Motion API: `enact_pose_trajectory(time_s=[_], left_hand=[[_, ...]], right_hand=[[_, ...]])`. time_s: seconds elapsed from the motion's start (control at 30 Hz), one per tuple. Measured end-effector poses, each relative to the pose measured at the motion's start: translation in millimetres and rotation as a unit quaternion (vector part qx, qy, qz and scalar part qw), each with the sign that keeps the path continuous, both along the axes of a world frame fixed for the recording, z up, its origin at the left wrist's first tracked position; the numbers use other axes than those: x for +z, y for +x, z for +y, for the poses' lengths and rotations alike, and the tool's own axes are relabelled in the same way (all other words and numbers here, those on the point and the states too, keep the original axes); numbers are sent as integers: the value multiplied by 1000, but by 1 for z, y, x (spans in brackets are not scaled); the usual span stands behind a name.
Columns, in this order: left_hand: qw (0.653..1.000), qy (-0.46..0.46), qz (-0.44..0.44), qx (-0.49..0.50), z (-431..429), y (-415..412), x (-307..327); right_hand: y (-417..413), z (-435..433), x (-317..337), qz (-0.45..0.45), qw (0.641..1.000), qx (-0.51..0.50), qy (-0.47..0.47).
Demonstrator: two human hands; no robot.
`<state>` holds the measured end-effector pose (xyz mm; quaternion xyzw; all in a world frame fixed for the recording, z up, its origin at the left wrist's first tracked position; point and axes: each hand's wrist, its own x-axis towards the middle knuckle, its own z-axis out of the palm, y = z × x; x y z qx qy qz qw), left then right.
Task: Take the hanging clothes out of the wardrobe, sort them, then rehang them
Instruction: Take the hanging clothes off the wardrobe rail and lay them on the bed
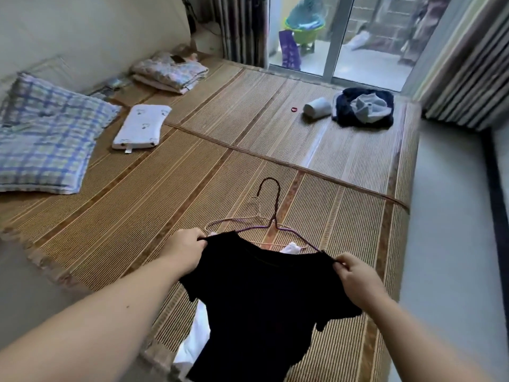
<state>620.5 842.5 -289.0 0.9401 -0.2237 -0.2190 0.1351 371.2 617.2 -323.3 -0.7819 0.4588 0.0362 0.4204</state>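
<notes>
Both the left hand (190, 250) and right hand (354, 274) pinch the shoulders of the black short-sleeved t-shirt (264, 304) over the near woven bamboo mat (137, 188), so I'd keep it taut and lay it flat beside the purple wire hangers (271, 216).

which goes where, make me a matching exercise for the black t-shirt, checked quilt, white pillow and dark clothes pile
1 black t-shirt
2 checked quilt
3 white pillow
4 dark clothes pile

a far end of the woven mat, near the glass door
b pinched at the shoulders by left hand and right hand
c left edge of the mat
d just right of the quilt

Pairs: 1-b, 2-c, 3-d, 4-a
</notes>
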Motion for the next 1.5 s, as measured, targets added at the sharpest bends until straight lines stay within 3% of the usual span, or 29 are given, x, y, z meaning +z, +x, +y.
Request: enact_pose_trajectory(time_s=[0.23,0.37,0.5,0.67,0.87,1.1,1.33,1.5], left_hand=[[998,27,-4,53,-41,36,-65],[997,50,-40,41,-54,40,-75],[998,62,-1,24,-47,29,-60],[998,42,-17,31,2,19,-14],[988,16,-107,110,118,4,71],[931,17,-282,230,300,-35,183],[844,94,-406,337,474,-131,281],[763,161,-480,401,547,-193,350]], right_hand=[[56,-47,-64,22,999,17,26],[88,-50,-87,61,994,79,-55],[127,-14,-79,54,983,160,-66],[188,59,-23,-44,944,313,-97],[253,188,93,-203,840,478,-157],[271,378,213,-317,690,621,-194],[224,574,305,-410,526,710,-227],[188,671,369,-488,456,720,-190]])
